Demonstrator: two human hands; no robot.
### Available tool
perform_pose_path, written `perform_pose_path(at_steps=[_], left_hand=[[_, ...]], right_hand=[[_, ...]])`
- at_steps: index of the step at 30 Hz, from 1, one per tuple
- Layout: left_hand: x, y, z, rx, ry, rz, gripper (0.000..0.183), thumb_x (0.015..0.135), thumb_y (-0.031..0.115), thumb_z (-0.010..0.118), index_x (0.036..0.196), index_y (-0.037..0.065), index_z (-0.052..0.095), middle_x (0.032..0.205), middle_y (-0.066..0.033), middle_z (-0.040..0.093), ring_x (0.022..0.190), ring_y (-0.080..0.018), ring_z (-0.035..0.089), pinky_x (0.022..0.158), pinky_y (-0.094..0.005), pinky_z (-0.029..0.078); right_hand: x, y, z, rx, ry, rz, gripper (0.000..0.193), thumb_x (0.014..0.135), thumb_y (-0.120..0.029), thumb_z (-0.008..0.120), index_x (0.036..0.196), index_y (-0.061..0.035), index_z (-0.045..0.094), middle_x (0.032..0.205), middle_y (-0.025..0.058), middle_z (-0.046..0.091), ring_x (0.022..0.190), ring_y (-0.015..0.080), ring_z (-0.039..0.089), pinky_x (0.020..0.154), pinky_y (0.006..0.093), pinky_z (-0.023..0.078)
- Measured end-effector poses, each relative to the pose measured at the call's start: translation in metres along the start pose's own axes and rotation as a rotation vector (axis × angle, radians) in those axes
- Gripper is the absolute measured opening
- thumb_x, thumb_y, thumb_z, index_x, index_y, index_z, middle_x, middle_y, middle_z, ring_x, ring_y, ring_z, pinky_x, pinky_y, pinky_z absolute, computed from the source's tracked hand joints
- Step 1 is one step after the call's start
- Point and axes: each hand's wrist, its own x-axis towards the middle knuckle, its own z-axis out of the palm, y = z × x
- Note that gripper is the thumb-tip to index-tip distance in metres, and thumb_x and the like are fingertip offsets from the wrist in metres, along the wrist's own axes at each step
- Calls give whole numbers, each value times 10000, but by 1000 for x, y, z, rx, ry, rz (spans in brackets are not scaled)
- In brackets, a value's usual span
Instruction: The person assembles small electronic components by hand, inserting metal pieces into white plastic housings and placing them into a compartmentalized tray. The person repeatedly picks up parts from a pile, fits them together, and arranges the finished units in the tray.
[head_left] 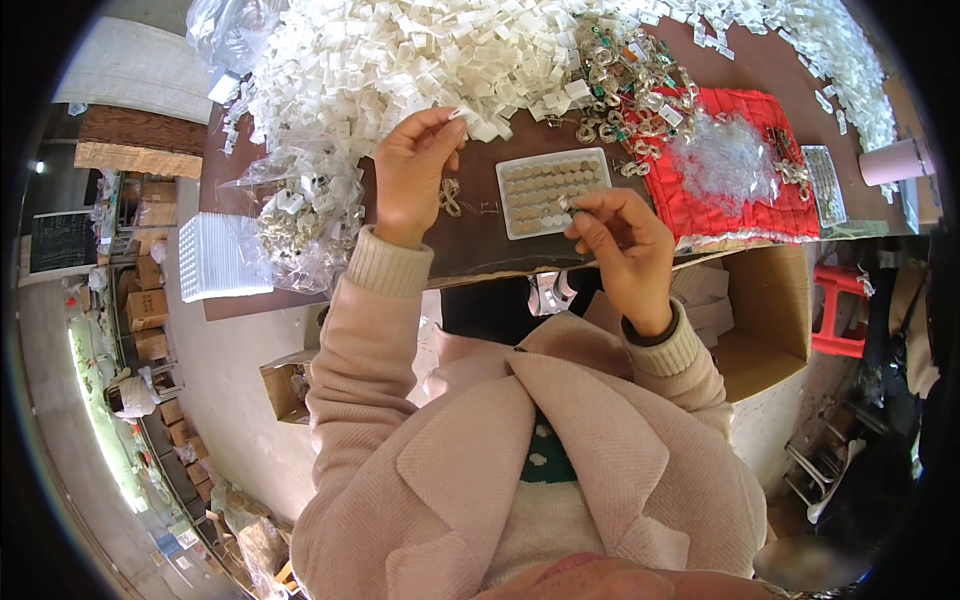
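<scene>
Over the near edge of the pile of small white plastic pieces (400, 70), my left hand (415, 170) is closed in a pinch on a small white plastic piece (459, 114). My right hand (632, 250) has its thumb and forefinger pressed together at the right side of a white tray (504, 200). A tiny part (566, 203) shows at those fingertips, too small to name. Rows of round tan discs (545, 185) fill the tray. Between my left hand and the tray, a small looped cord piece (450, 198) lies on the brown table (475, 175).
Tangled cord pieces with green bits (640, 90) lie beyond the tray. A red cloth (685, 205) at right bears clear plastic pieces (725, 160). Left stand a clear bag of parts (310, 215) and stacked white trays (222, 258). Below are a cardboard box (770, 320) and red stool (838, 312).
</scene>
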Motion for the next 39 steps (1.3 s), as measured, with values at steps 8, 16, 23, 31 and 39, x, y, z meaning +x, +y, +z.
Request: perform_pose_path(at_steps=[8,16,23,31,39], left_hand=[[-75,-4,5,-331,-284,65,122,966,4,603,1080,-3,647,1066,-108,682,816,-152,622,690,-270,504],[-116,-10,21,-407,-63,94,357,891,-132,639,1235,-62,571,1079,-157,684,1000,-244,682,874,-399,615],[-125,-14,17,-365,-5,128,298,901,-110,651,1193,-58,623,1046,-129,703,917,-183,692,803,-325,612],[-126,-14,15,-336,-48,152,257,875,-123,678,1123,-57,666,1046,-111,706,912,-159,680,813,-296,600],[-129,-25,12,-399,-60,262,234,863,-135,686,1078,-54,642,997,-129,702,895,-165,684,784,-302,610]], right_hand=[[16,-2,31,393,-37,105,141,981,6,578,1120,31,587,1037,112,679,970,196,697,775,301,628],[-4,4,59,385,-71,-46,165,950,32,633,1113,42,609,1008,83,686,905,126,681,730,250,578],[-3,-15,49,-249,-47,-208,149,855,77,692,992,19,706,921,90,692,796,133,689,674,245,556],[-3,-27,47,-212,-151,-173,176,842,81,691,1003,22,729,895,81,691,711,108,659,638,231,533],[-5,-16,41,140,-264,90,220,861,62,715,1065,-13,749,855,27,651,666,49,586,562,180,440]])
